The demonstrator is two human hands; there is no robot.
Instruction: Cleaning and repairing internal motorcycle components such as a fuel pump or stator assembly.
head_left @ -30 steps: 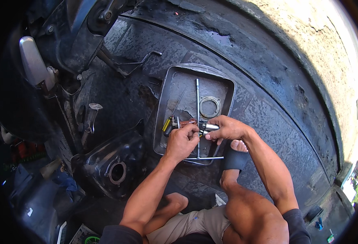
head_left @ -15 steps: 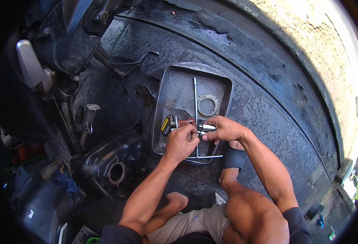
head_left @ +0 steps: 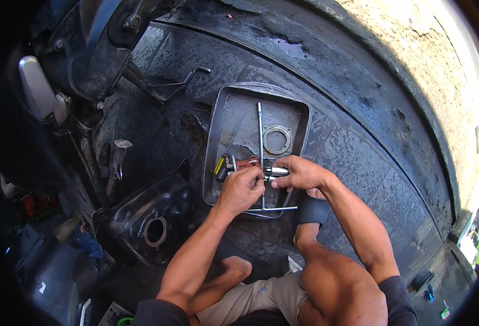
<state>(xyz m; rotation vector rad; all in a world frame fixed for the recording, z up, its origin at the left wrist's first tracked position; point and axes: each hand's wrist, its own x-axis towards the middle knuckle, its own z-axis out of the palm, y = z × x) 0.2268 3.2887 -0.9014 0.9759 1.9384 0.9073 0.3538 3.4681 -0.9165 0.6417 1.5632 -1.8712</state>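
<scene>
A fuel pump with a reddish-brown housing (head_left: 247, 163) and a silver cylinder (head_left: 277, 171) is between my hands, above the near part of a grey metal tray (head_left: 209, 146). My right hand (head_left: 303, 173) grips the silver end, thumb below and fingers over it. Pinched at the pump's middle, my left hand (head_left: 242, 187) has curled fingers that hide the exact spot it holds. A long T-handle wrench (head_left: 260, 130) lies across the tray, passing under the pump. Beyond it is a round metal ring (head_left: 288, 142). To the left rests a yellow-and-black screwdriver (head_left: 219, 165).
At the left lies a black tank (head_left: 122, 223) with a round opening. Behind it stands a motorcycle (head_left: 84, 60), whose bent metal stand (head_left: 189, 77) reaches toward the tray. My sandalled foot (head_left: 313, 211) is close to the tray's right side. A raised concrete edge curves beyond.
Both hands keep nearly the same hold on the pump, with only slight finger shifts at my left hand. The whole view has moved a little.
</scene>
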